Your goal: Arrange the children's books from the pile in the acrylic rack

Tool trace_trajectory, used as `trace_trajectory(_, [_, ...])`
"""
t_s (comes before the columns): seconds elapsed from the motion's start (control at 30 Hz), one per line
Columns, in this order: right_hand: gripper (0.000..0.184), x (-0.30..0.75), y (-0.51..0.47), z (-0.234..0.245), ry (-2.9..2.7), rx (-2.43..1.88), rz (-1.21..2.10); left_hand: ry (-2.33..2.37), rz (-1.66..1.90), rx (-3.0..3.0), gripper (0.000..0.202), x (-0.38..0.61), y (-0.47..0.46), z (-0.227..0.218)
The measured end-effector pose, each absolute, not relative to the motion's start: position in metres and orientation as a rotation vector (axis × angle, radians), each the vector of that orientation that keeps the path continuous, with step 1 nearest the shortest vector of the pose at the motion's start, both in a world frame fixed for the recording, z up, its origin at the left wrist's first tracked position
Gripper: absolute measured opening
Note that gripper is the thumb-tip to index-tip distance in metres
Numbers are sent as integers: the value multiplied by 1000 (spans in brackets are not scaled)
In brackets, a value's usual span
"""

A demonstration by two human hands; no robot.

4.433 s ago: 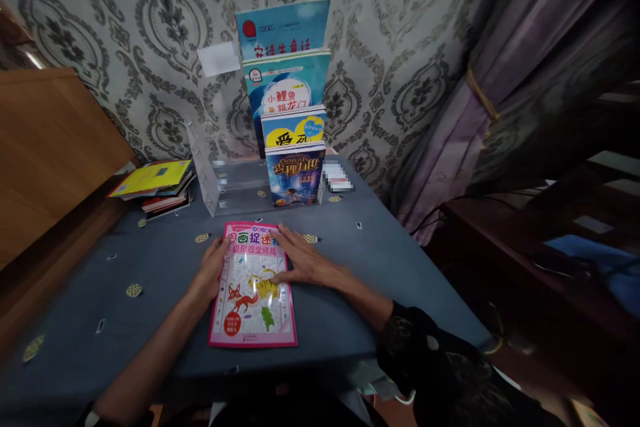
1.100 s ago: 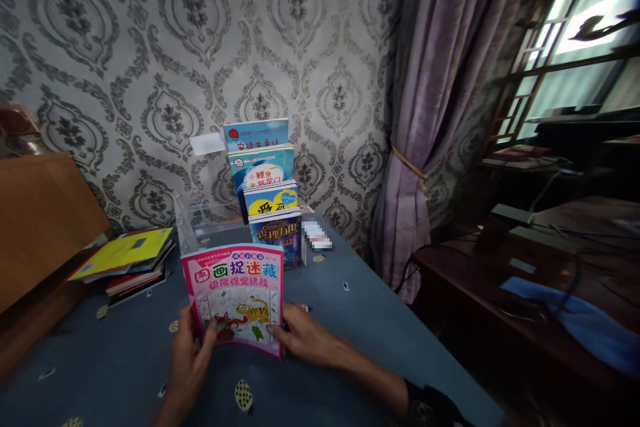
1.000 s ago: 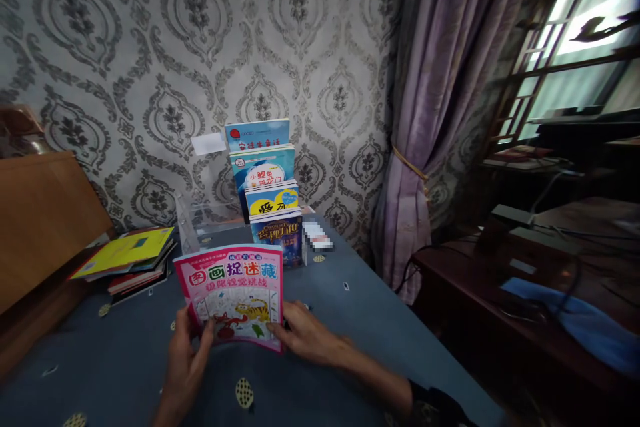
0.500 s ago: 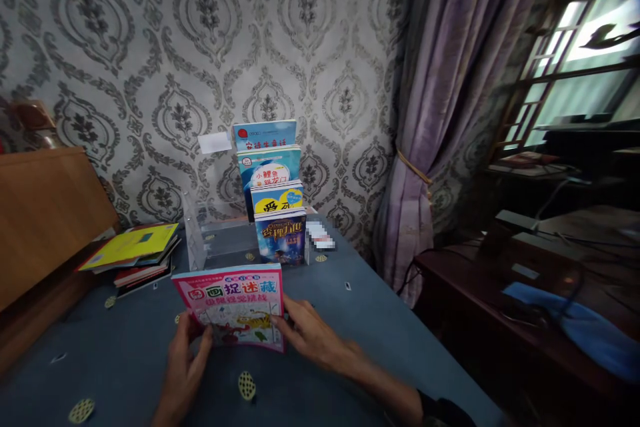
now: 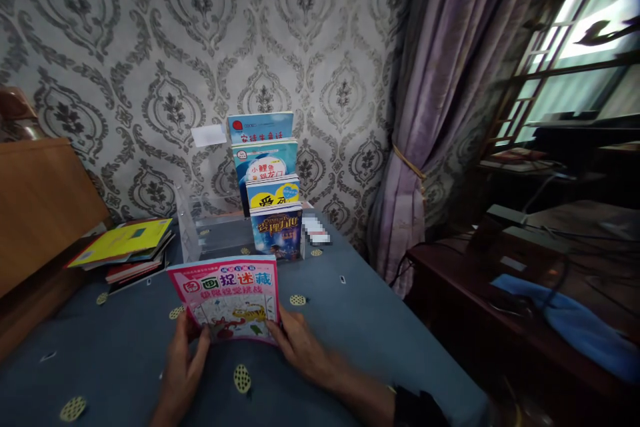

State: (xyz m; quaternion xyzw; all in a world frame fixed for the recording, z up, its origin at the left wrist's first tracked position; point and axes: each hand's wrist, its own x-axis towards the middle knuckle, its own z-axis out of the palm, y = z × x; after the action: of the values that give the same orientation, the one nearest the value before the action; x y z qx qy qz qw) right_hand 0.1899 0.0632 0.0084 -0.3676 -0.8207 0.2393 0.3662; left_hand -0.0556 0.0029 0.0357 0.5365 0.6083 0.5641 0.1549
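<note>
A pink picture book (image 5: pixel 230 300) with a tiger on its cover stands tilted near the middle of the table, its front facing me. My left hand (image 5: pixel 185 357) grips its lower left edge, thumb on the cover. On the lower right edge, my right hand (image 5: pixel 303 347) holds it too, with the thumb in front and the fingers behind. Just beyond the book is a clear acrylic stand (image 5: pixel 187 227). Its right side carries stepped books: a dark blue one (image 5: pixel 277 237) in front, then a yellow-and-blue one (image 5: pixel 260 197), a teal one (image 5: pixel 240 167) and a light blue one (image 5: pixel 260 125) at the back.
A pile of books with a yellow one (image 5: pixel 125 241) on top lies at the left, beside a wooden panel (image 5: pixel 50 200). The table (image 5: pixel 370 347) has a blue-grey patterned cloth. A purple curtain (image 5: pixel 420 113) and a dark red cabinet (image 5: pixel 440 293) stand at the right.
The view has shifted slightly. My right hand has slid a little down and left along the pink book's right edge. Both hands still hold the book.
</note>
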Motion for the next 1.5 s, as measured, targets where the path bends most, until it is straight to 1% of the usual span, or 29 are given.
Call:
trace_trajectory(0.33, [48, 186, 65, 4, -2142, -971, 610, 1799, 1587, 1549, 44, -57, 2, 34])
trace_trajectory(0.6, [45, 185, 65, 11, -2144, -964, 693, 1759, 1576, 1577, 38, -56, 0, 39])
trace_trajectory(1.03, [45, 190, 62, 30, -2078, -973, 854, 1782, 1612, 1500, 41, -54, 0, 33])
trace_trajectory(1.17, [44, 196, 68, 44, -2010, -908, 817, 1785, 1647, 1569, 40, -59, 3, 30])
trace_trajectory(1.3, [39, 202, 80, 70, -2042, -841, 802, 1776, 1747, 1681, 41, -65, 8, 31])
trace_trajectory(1.4, [36, 201, 90, 91, -2096, -760, 790, 1830, 1786, 1700, 44, -70, 14, 41])
trace_trajectory(1.5, [32, 195, 100, 117, -2164, -650, 793, 1812, 1707, 1750, 38, -77, 22, 62])
